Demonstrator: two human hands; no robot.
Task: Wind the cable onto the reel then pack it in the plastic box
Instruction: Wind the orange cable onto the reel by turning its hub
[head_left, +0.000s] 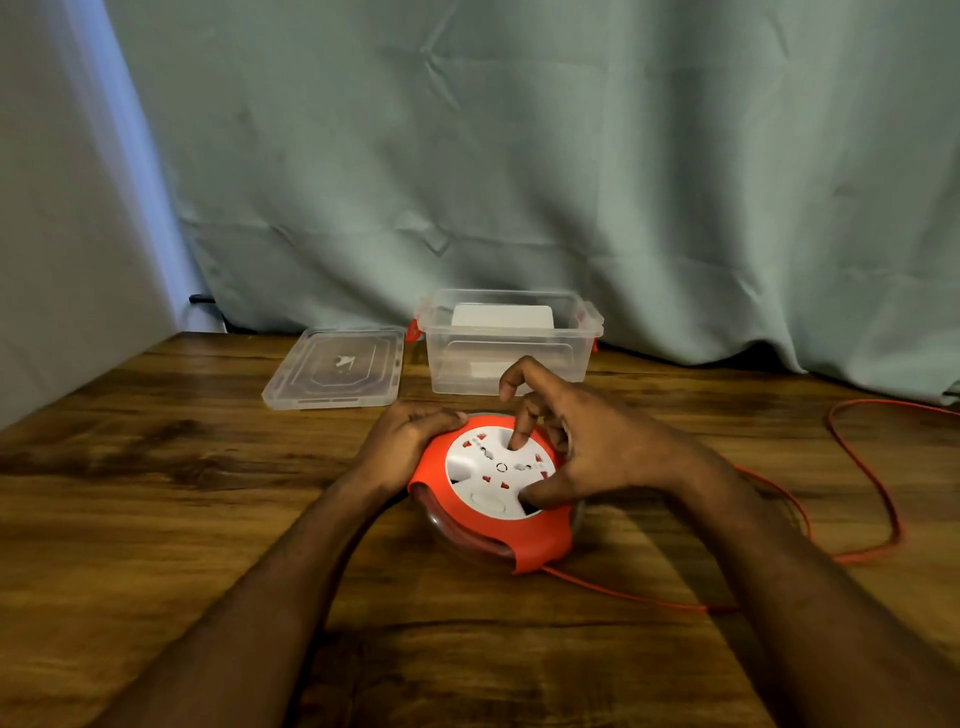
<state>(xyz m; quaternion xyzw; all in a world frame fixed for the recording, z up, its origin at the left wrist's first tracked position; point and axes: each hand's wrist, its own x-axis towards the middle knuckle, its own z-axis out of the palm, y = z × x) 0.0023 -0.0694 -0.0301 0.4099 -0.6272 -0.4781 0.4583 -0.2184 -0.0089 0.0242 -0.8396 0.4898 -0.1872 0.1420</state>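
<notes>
A round red cable reel (540, 540) with a white socket face (470, 467) lies flat on the wooden table (156, 493). My left hand (410, 436) grips its red rim on the left side. My right hand (587, 441) rests on the socket face, one finger and the thumb pressed into recesses of the white disc. A red cable (878, 483) leaves the reel at the front and loops loosely over the table to the right. The clear plastic box (571, 364) stands open behind the reel, a white object inside it.
The box's clear lid (337, 369) lies flat to the left of the box. A grey-green curtain (519, 156) hangs behind the table. A pale wall borders the table's left edge.
</notes>
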